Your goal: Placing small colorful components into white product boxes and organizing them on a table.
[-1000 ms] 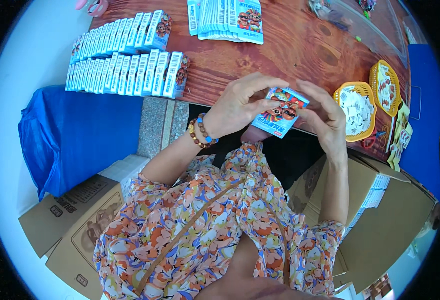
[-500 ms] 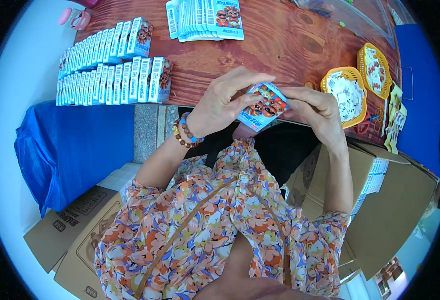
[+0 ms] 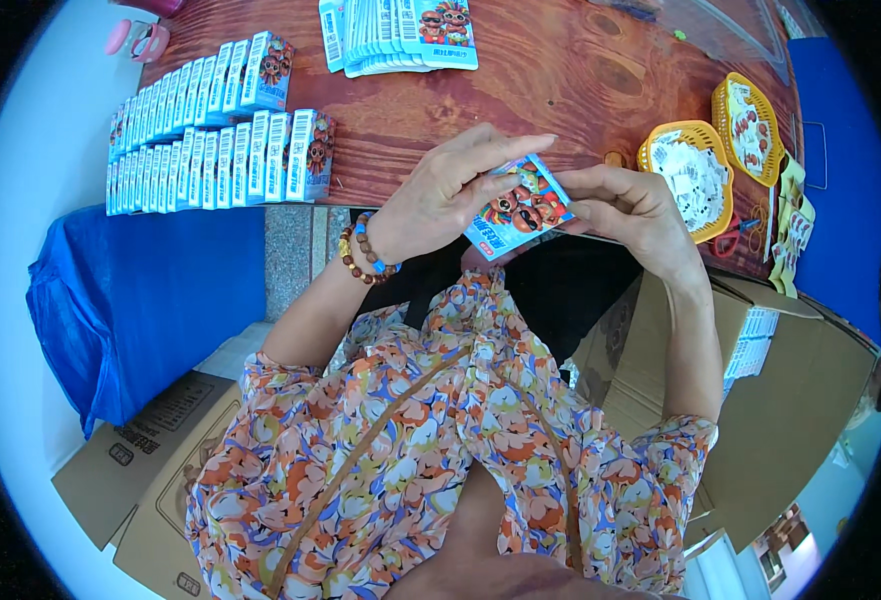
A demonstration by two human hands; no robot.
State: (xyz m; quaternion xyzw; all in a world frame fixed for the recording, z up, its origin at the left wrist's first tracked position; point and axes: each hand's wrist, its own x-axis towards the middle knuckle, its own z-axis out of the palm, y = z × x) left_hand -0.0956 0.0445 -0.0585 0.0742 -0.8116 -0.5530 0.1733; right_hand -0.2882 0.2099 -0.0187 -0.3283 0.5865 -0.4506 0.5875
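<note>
A small light-blue carton (image 3: 512,222) with cartoon figures is held between my two hands, just over the table's near edge. Around its left and upper sides, my left hand (image 3: 447,187) is closed, thumb lying across the printed face. My right hand (image 3: 628,213) pinches the carton's right end between thumb and fingers. Whether that end is open or tucked in is hidden by the fingers. To the left stand two rows of similar filled-out cartons (image 3: 310,157), packed side by side. Flat blue cartons (image 3: 447,35) lie fanned in a stack at the back.
Two yellow baskets (image 3: 728,205) with small white packets sit at the right, near red-handled scissors (image 3: 728,238) and a strip of yellowish labels (image 3: 793,225). A clear plastic bin (image 3: 730,30) is at the back right. Cardboard boxes (image 3: 800,400) flank me below the wooden table (image 3: 540,90).
The carton has tilted and shifted slightly left and down, showing more of its face. My right hand has turned a little at its end. The whole view has moved slightly.
</note>
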